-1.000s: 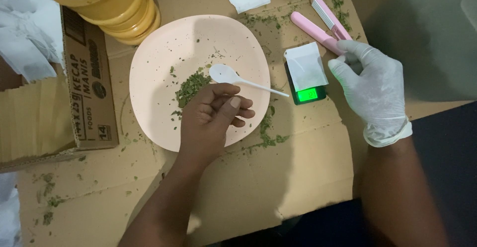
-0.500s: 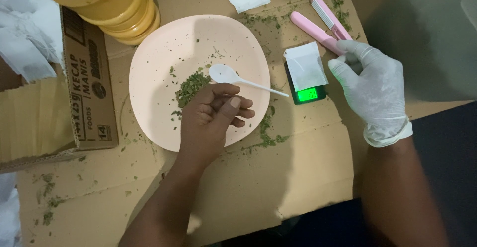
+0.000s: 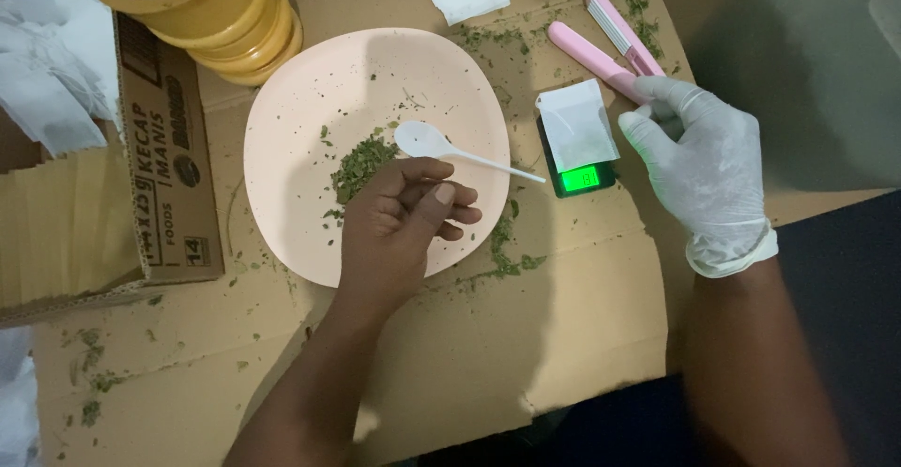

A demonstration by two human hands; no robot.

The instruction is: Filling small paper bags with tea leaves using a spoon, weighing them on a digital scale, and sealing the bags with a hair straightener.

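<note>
At far left, stacked yellow tubs (image 3: 202, 12) and a printed carton (image 3: 164, 162) sit on the flattened cardboard (image 3: 526, 336) that covers my work surface. Next comes the pale pink plate (image 3: 310, 101), holding a small heap of dried green leaf flakes (image 3: 361, 162) near its middle. My bare left hand (image 3: 399, 228) hovers over the plate's near rim, its fingers curled inward with the thumb pressed across them; whether a pinch of flakes sits inside, I cannot tell. A white plastic spoon (image 3: 450, 148) lies on the plate just beyond my fingertips, bowl beside the heap, thin handle pointing right. The flakes look feather-light, crumbly and quick to scatter, as the litter on the cardboard suggests, so they seem best lifted with the spoon or a soft fingertip pinch. Right of the plate, a small white paper pouch (image 3: 577, 124) lies on a pocket scale (image 3: 582, 178) with a glowing green display; the pouch looks thin and floppy, best taken by an edge. My gloved right hand (image 3: 704, 171) closes on the pink clamp-style sealer (image 3: 601, 59), which appears rigid and light.
</note>
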